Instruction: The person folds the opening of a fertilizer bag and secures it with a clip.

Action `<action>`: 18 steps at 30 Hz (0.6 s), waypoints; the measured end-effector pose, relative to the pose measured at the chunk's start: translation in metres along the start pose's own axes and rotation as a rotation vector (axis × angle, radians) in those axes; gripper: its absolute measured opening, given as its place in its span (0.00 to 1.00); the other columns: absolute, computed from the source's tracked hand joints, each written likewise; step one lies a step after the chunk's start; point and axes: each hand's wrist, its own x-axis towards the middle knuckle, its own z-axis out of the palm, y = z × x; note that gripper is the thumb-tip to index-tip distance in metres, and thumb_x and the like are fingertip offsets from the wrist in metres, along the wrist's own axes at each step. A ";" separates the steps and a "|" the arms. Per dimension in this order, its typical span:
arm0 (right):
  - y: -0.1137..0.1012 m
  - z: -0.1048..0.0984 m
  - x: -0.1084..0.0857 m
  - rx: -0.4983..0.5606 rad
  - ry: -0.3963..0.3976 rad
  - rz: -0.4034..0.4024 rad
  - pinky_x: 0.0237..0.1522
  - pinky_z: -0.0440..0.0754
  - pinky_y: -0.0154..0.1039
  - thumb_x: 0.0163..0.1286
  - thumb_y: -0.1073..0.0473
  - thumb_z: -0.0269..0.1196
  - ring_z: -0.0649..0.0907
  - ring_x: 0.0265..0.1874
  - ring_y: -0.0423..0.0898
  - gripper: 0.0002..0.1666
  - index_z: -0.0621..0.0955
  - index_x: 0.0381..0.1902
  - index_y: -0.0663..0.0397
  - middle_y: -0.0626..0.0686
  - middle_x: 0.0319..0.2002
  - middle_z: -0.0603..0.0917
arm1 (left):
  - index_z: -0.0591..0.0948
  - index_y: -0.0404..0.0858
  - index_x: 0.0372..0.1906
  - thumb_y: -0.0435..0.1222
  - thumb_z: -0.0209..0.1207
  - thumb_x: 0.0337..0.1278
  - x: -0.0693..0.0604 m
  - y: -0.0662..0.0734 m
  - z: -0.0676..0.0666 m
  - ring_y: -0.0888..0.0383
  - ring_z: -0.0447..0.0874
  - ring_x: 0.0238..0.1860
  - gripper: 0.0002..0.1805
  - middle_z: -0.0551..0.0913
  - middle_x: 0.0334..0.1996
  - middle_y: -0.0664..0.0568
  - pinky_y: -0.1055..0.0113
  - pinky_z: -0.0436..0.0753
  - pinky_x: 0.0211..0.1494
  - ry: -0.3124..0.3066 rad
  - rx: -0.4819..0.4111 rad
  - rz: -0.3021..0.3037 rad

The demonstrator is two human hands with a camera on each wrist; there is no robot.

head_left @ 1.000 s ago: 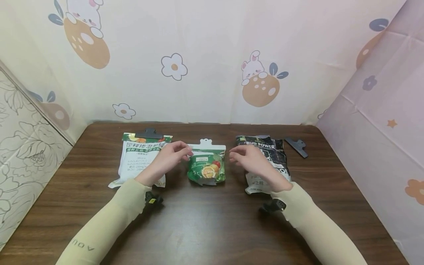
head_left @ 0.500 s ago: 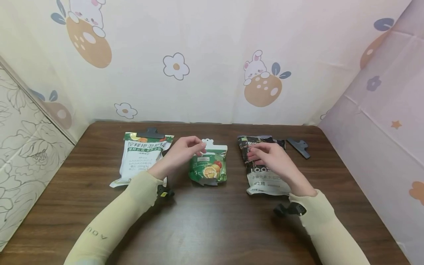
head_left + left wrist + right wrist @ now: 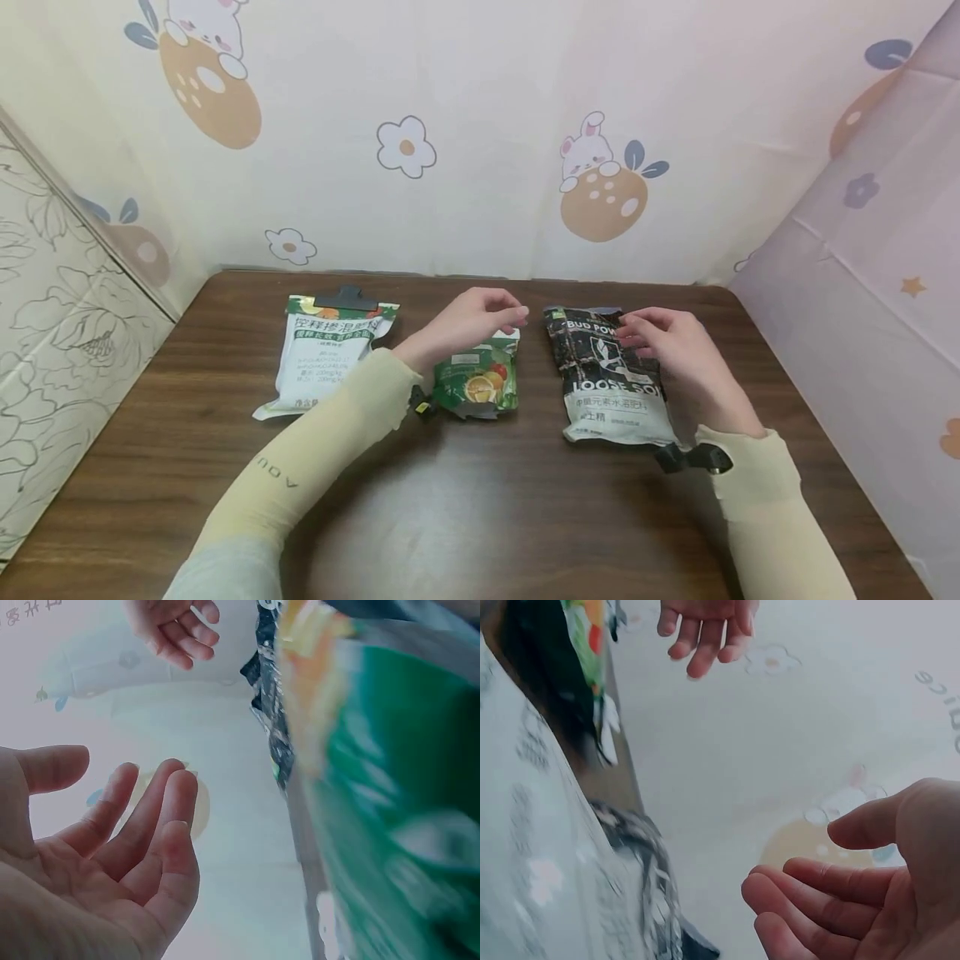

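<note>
My left hand (image 3: 472, 327) hovers over the top of a green pouch (image 3: 476, 383) with fruit pictures, its fingers loosely bent and holding nothing. A white clip (image 3: 609, 731) on the pouch's top edge shows in the right wrist view; in the head view the left hand covers it. My right hand (image 3: 682, 354) hangs above the right side of a black-and-white "BUD POWER" bag (image 3: 611, 367), and its relaxed fingers (image 3: 840, 900) hold nothing. A dark clip (image 3: 697, 945) beyond this bag shows partly in the right wrist view, hidden by the right hand in the head view.
At the left lies a white bag (image 3: 322, 358) with a green top band and a black clip (image 3: 347, 298) across its upper edge. All bags lie on a brown wooden table (image 3: 465, 500). A patterned curtain (image 3: 480, 192) stands behind the table's back edge.
My left hand has moved right, from the green pouch's left edge to over its top. The right hand has moved right across the black bag, uncovering its front. The bags stay put.
</note>
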 end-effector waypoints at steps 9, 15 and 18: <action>0.018 -0.017 0.002 -0.101 0.076 0.044 0.39 0.84 0.34 0.79 0.45 0.50 0.85 0.49 0.59 0.30 0.76 0.59 0.68 0.66 0.49 0.84 | 0.83 0.47 0.51 0.54 0.56 0.69 0.035 0.022 0.015 0.62 0.84 0.44 0.18 0.84 0.46 0.59 0.59 0.78 0.52 -0.015 0.093 0.016; 0.033 -0.020 0.007 -0.182 0.084 0.093 0.39 0.84 0.44 0.79 0.47 0.52 0.86 0.45 0.59 0.28 0.77 0.58 0.68 0.66 0.48 0.85 | 0.84 0.43 0.51 0.51 0.55 0.71 0.058 0.029 0.021 0.58 0.82 0.46 0.19 0.83 0.48 0.52 0.60 0.77 0.50 -0.060 0.111 0.035; 0.040 -0.023 0.009 -0.210 0.080 0.112 0.38 0.82 0.49 0.78 0.47 0.54 0.86 0.42 0.59 0.28 0.77 0.58 0.68 0.67 0.47 0.85 | 0.84 0.42 0.50 0.51 0.55 0.71 0.069 0.028 0.025 0.58 0.79 0.47 0.19 0.82 0.51 0.51 0.61 0.76 0.52 -0.048 0.170 0.059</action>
